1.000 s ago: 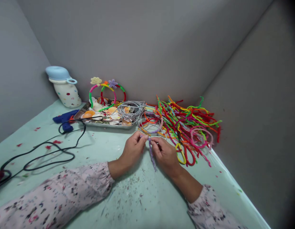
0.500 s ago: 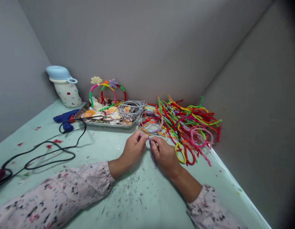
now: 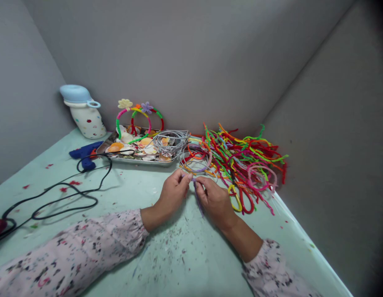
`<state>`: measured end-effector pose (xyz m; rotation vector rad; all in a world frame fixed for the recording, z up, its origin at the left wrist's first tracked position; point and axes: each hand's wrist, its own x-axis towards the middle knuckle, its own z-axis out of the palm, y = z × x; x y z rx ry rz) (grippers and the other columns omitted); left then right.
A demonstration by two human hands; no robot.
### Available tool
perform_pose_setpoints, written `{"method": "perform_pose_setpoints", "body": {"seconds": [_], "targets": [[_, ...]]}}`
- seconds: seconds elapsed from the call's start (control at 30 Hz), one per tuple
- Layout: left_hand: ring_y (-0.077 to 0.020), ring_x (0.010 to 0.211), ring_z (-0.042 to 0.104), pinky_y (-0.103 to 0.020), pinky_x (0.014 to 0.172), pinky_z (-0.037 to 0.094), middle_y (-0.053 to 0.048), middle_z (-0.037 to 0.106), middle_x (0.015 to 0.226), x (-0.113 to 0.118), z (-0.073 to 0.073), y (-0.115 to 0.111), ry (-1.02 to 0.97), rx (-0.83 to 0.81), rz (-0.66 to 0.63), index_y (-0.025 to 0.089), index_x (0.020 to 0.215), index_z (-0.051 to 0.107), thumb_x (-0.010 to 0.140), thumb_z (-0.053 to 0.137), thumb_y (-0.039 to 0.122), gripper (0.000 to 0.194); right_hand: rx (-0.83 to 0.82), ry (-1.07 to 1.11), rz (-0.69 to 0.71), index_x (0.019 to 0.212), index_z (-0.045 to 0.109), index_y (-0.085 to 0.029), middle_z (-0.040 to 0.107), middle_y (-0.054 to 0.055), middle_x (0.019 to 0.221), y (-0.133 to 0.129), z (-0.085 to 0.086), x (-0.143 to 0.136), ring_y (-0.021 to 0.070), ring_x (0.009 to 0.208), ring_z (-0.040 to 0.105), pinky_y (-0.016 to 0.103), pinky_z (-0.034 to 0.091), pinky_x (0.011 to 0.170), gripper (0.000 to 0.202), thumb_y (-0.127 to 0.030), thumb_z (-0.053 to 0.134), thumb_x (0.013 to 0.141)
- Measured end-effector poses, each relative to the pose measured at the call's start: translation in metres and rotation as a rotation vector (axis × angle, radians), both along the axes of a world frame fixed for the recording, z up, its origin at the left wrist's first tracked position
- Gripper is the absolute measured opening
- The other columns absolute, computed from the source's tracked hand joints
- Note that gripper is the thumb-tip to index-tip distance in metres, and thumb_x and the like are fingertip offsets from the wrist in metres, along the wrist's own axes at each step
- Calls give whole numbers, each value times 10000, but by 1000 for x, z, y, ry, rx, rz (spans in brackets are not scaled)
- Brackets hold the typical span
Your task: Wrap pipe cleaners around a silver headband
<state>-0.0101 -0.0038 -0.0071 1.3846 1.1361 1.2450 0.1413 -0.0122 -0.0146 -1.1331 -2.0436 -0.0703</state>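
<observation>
Between both hands, at the middle of the view, is a thin purple pipe cleaner (image 3: pixel 198 199) with one end hanging down toward the table. My left hand (image 3: pixel 173 192) pinches it between thumb and fingers. Close beside it on the right, my right hand (image 3: pixel 213 199) also has thumb and fingers closed on the purple pipe cleaner. The part inside the fingers is hidden. Just behind the hands lie grey wire rings (image 3: pixel 187 166) and a pile of colourful pipe cleaners (image 3: pixel 241 152).
A metal tray (image 3: pixel 142 162) holds shells, coiled wire and flower-topped hoops (image 3: pixel 150 123). Left of it are a blue glue gun (image 3: pixel 86 153), a black cable (image 3: pixel 95 200) and a white bottle (image 3: pixel 88 119). Scissors (image 3: pixel 247 201) with red and yellow handles lie right of my right hand.
</observation>
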Motion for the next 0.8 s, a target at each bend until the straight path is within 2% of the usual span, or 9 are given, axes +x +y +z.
{"method": "perform_pose_setpoints", "body": {"seconds": [0.43,0.8], "targets": [[-90,472,378,-220,472,312,63,430,517,2,-1,-1,-38,-17,-13,192,694,447,887,504,444,322,-64,117,35,993,625,-189,711,36,885,-2,4,-1,147,740,666,243,502,677,141,-195,518,900],[-97,489,384,-223,486,321,63,430,529,1,3,-3,-29,-6,-22,193,704,454,880,515,436,307,-249,312,36,934,637,-180,695,20,808,-3,6,-3,115,561,599,228,480,570,123,-219,552,854]]}}
